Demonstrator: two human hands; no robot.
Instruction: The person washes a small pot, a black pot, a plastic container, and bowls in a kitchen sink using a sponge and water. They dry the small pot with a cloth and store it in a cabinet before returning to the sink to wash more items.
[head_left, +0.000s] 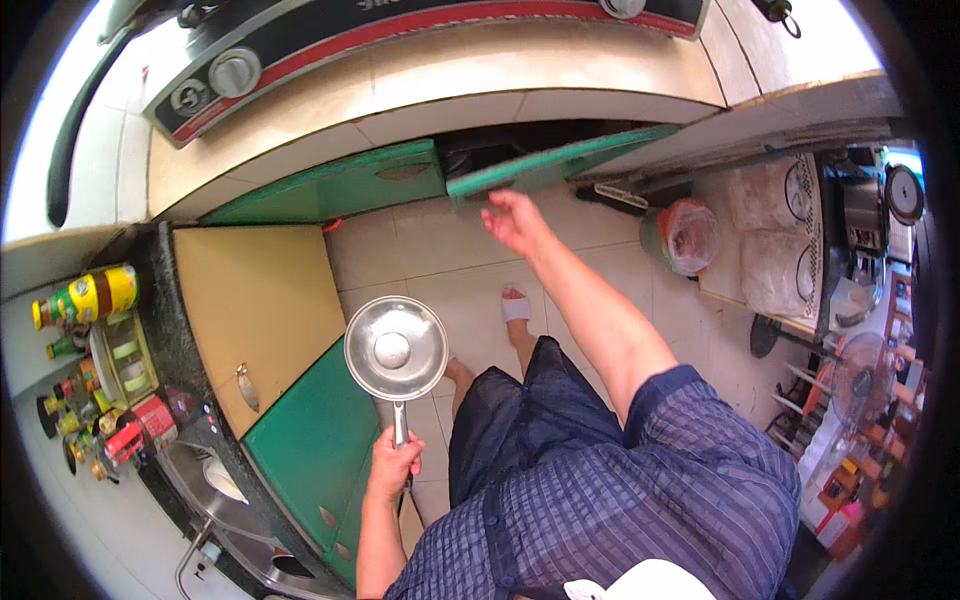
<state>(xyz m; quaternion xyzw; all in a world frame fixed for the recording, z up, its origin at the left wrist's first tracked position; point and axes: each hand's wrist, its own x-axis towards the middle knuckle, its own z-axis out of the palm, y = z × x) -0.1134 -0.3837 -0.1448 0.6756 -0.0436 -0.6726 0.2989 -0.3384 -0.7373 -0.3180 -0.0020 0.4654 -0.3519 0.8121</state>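
My left hand (391, 461) is closed around the handle of a small shiny metal pan (416, 319), held out over the floor. A round metal disc shows at the pan's middle; whether it belongs to a lid I cannot tell. My right hand (516, 221) reaches forward with fingers loosely apart and nothing in them. Just beyond its fingertips is the edge of a green cabinet door (525, 174), swung out and blurred; contact is unclear. Behind this door the cabinet opening (480, 154) is dark, its contents hard to make out. Another green door (337, 180) is to the left.
Above the cabinet, a gas stove (232, 75) sits on a tiled counter (315, 116). Along the left run a tan cabinet door (255, 300), sauce bottles (86, 296) and a metal sink (225, 510). At right stand a lined waste bin (690, 240) and a fan (862, 379).
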